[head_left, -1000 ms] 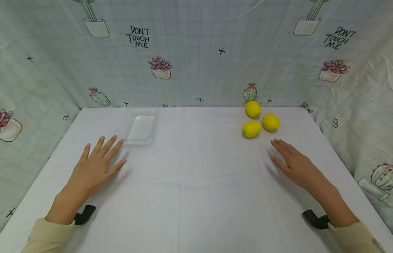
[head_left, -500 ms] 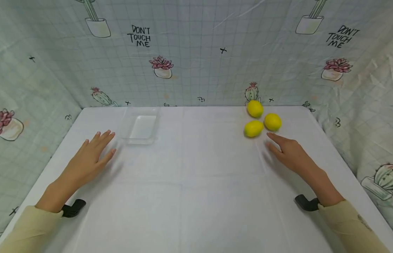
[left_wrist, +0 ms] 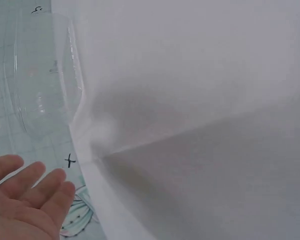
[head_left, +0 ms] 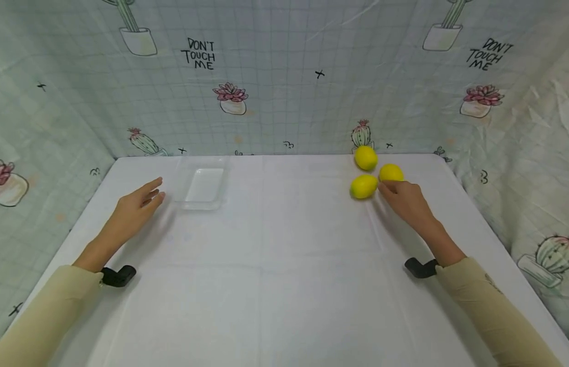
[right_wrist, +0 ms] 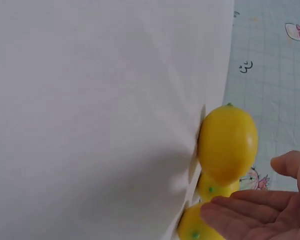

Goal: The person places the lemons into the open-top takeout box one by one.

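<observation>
Three yellow lemons lie grouped at the far right of the table: a near-left lemon, a right lemon and a back lemon. Just in front of the right one is my right hand, partly covering it in the head view. From the right wrist, its fingers look extended and the thumb apart, beside a large lemon; contact cannot be told. My left hand, fingers loosely bent and holding nothing, hovers left of a clear plastic tray, apart from it. The tray's wall also shows in the left wrist view.
A white cloth covers the table, with light creases. Behind and along both sides hangs a patterned curtain with cactus drawings, meeting the table's back edge close to the lemons and tray. Each wrist carries a black strap mount.
My right hand has moved forward and left to the lemons. The left hand has moved forward and turned more on its side, its fingers less spread. Lemons and tray stay put.
</observation>
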Demonstrator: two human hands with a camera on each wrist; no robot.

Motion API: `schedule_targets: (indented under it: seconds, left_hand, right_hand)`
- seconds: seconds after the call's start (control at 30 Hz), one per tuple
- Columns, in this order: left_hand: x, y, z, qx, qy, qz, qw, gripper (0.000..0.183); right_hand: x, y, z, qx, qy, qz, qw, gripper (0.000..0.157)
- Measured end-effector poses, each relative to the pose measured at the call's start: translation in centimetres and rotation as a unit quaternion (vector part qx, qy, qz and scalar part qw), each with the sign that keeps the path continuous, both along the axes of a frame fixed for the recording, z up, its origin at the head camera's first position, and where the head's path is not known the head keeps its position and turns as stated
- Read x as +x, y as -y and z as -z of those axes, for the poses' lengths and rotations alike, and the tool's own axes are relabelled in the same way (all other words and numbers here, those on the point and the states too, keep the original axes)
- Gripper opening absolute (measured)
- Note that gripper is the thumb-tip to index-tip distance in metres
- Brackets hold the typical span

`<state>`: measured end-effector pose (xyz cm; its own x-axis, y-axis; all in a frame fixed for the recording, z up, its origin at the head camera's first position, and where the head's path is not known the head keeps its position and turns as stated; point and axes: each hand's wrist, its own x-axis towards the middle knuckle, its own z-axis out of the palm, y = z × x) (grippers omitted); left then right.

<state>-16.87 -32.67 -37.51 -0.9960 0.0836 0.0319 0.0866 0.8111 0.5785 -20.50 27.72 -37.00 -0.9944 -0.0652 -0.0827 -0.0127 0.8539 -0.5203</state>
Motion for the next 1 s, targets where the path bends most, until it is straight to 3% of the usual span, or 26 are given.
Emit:
schedule_targets:
  seconds: [0.23,0.4,0.53,0.67,0.77,0.93,1.0]
  left_hand:
    - [-1.1,0.1,0.2,0.050,0.029,-0.005,0.9983,0.069]
    - [-1.6,0.4,0.5,0.095,0.034,0.006,0.9949,0.064]
    - [-1.8,0.9,0.6,0.143,0.048,0.012,0.9886,0.065]
    - [-2.3,0.9,0.7,0.230,0.083,0.003,0.9697,0.067]
    - [-2.8,0.9,0.9,0.310,0.112,-0.009,0.9440,0.067]
    - [-3.2,0.9,1.0,0.377,0.132,-0.025,0.9162,0.066]
    - [-3.2,0.9,1.1,0.382,0.133,-0.029,0.9142,0.066]
  right_hand:
    - [-1.7,1.5,-0.1,-0.011,0.004,0.037,0.999,0.064]
    - [-3.0,2.5,-0.1,-0.007,-0.016,0.035,0.999,0.058]
    - [-4.0,3.3,-0.3,-0.026,-0.005,0.022,0.999,0.057]
    - [-4.7,4.0,-0.7,-0.033,0.033,0.011,0.999,0.065]
    - [-5.1,4.4,-0.9,-0.015,0.059,-0.001,0.998,0.071]
    - [-5.2,5.1,-0.8,0.020,0.065,-0.040,0.997,0.066]
    - [-5.1,5.2,-0.8,0.031,0.055,-0.058,0.996,0.064]
